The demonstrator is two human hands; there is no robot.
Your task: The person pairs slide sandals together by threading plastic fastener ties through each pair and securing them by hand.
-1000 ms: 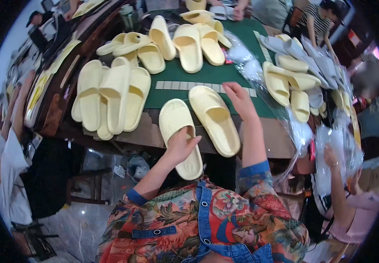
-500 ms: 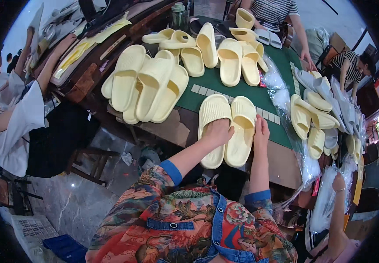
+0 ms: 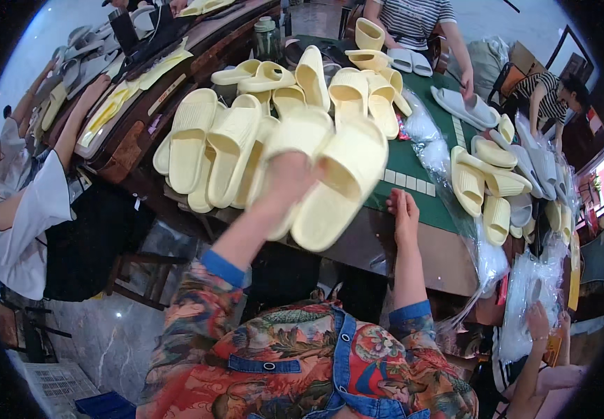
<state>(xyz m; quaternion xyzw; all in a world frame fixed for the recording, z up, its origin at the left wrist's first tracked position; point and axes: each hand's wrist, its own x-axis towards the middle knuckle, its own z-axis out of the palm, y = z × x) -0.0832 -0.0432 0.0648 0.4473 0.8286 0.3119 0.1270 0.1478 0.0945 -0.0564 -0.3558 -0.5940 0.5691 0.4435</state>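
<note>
A pair of pale yellow slide slippers [image 3: 344,188] is lifted over the table's near edge, slightly blurred. My left hand [image 3: 289,183] grips the pair, its fingers tucked under the strap of the left one. Just behind and to the left stands a group of yellow slippers [image 3: 195,140], propped upright against one another. My right hand [image 3: 404,215] is apart from the slippers, over the near edge of the green mat [image 3: 436,215], its fingers loosely bent and holding nothing visible. Farther back, more yellow slippers [image 3: 348,91] stand on the mat.
A heap of yellow and grey slippers [image 3: 497,183] lies at the right beside clear plastic bags [image 3: 525,297]. Across the table, a person in a striped top [image 3: 413,21] touches a grey slipper [image 3: 464,108]. A wooden stool [image 3: 141,279] stands at left. Other people work around.
My left hand has raised the slipper pair and carried it left toward the propped group. My right hand has come away from the pair. The person across now touches a grey slipper.
</note>
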